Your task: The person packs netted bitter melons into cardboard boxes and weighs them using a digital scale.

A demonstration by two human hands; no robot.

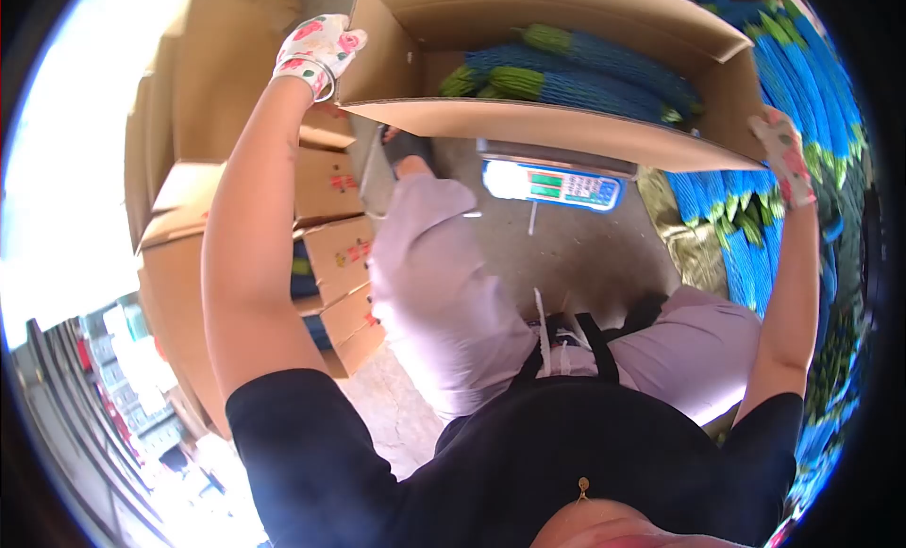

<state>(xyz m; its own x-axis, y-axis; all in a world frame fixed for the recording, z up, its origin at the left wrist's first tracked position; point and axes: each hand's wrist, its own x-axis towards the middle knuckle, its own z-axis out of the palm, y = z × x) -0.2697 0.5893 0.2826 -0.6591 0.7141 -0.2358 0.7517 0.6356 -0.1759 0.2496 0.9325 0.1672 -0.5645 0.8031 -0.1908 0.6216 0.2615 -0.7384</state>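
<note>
The cardboard box (528,123) sits open-topped in front of the person, directly over the scale (552,182), whose lit display shows just under the near wall. Whether its base already rests on the platform or hangs just above it cannot be told from this view. Inside lie green vegetables in blue net sleeves (585,76), heaped toward the far side.

The likeliest trouble is a tilt. The load lies off-centre and the box is held only at its two ends, so a slack grip on either side could tip it, spilling the sleeved vegetables onto the concrete floor (585,255) or setting the box crooked on the scale. The near wall also bows a little, and thin card under that weight could buckle or tear at a corner.

The left hand (319,48), in a flowered glove, is at the box's left end, its fingers curled around the upper corner and clamped on the card. The right hand (783,156), gloved the same way, holds the right end lower down, fingers closed on the near corner. The box spans the whole gap between them.

Stacked cartons (330,227) stand to the left; a pile of more sleeved vegetables (755,236) lies just beside the right arm.
</note>
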